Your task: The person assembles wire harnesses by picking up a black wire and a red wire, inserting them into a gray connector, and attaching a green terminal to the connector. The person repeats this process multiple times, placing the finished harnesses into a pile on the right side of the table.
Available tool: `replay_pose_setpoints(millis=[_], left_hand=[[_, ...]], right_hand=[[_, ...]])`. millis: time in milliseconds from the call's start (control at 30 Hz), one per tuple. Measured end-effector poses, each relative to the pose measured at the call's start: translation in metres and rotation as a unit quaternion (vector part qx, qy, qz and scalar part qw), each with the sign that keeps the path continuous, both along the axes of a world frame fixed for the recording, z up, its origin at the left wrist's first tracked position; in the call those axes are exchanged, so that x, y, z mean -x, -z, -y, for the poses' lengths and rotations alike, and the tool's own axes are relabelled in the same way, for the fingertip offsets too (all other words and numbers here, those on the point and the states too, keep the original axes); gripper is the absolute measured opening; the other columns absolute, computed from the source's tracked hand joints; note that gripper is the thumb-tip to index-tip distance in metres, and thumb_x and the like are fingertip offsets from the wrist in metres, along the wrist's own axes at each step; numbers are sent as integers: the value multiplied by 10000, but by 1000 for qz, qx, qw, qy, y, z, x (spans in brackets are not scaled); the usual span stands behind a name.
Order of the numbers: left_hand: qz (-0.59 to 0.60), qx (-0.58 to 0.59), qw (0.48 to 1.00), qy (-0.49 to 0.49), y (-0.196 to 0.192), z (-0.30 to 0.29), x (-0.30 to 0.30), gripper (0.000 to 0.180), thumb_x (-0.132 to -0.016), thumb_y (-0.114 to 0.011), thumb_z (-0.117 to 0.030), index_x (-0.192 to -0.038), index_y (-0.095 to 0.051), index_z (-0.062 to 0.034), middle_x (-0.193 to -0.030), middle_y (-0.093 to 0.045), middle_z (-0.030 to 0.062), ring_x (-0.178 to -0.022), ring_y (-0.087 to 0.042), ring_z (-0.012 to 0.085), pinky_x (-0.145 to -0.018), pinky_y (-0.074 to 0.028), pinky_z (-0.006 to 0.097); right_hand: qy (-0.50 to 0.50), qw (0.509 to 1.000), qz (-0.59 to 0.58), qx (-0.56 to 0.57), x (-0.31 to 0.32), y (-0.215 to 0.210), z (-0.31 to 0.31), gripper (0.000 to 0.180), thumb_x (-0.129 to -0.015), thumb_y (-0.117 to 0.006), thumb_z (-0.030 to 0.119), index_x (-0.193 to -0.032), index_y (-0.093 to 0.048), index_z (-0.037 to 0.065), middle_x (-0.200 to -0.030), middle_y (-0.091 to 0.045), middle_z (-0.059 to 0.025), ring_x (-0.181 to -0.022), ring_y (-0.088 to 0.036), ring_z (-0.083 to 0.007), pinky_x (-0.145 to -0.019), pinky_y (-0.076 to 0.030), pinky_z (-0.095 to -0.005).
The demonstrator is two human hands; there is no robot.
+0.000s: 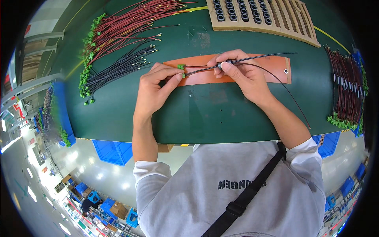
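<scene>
My left hand (160, 85) pinches small green connectors (181, 67) at the end of a dark cable pair. From there the wires (199, 71) run right into my right hand (248, 79). Its thumb and fingers are closed around a short black ferrite ring (225, 64) with wires passing through or along it; which of the two is hidden by the fingers. Beyond that hand, one loose black wire (272, 54) points right and a thinner one (290, 93) droops toward the table's near edge. Both hands are over an orange strip mat (276, 67) with a metal eyelet.
On the green table (221, 122), red-black wires (130, 23) and black wires (122, 67) with green connectors lie left. A cardboard tray (256, 29) of black rings sits at the far side. More cable assemblies (347, 83) lie right. Blue bins (113, 152) stand beyond the near edge.
</scene>
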State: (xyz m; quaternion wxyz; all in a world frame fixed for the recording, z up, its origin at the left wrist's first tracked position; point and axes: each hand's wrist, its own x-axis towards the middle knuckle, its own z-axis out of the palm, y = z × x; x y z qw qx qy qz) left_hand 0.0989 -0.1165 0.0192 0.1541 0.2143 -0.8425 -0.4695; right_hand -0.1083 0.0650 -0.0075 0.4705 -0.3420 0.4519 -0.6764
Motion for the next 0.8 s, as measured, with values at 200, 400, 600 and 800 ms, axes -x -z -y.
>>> replay_pose_setpoints(millis=[200,400,600,800], left_hand=[[0,116,992,-41,-10,-6,8,225,-859,-765,-35,-1084,-773,-35,-992,-647,75,-918,-579,203,-806,-495,318],[10,147,989,-1,-4,-1,6,268,-873,-746,-58,-1140,-769,-61,-1038,-627,68,-990,-562,231,-874,-469,340],[-5,157,988,-4,-2,-2,8,294,-851,-748,-36,-1143,-770,-66,-1023,-628,71,-988,-565,238,-861,-477,344],[-138,492,855,88,-21,-32,7,319,-870,-691,-106,-1182,-755,-122,-1196,-679,66,-957,-592,208,-828,-472,341]], right_hand=[[11,1000,-24,-6,-1,-3,1,187,-1067,-563,174,-1168,-594,19,-1182,-693,-80,-1010,-626,-93,-867,-513,-249],[-29,999,-43,-2,4,-5,1,169,-1043,-601,140,-1169,-586,28,-1113,-710,-75,-931,-646,-99,-789,-518,-228],[-36,980,-180,-75,-1,-6,5,246,-1004,-668,165,-1197,-592,34,-953,-725,-67,-833,-661,-77,-737,-527,-237],[-32,961,-269,-57,-3,-10,6,223,-963,-693,148,-1148,-651,31,-915,-724,-95,-873,-722,-199,-756,-541,-328]])
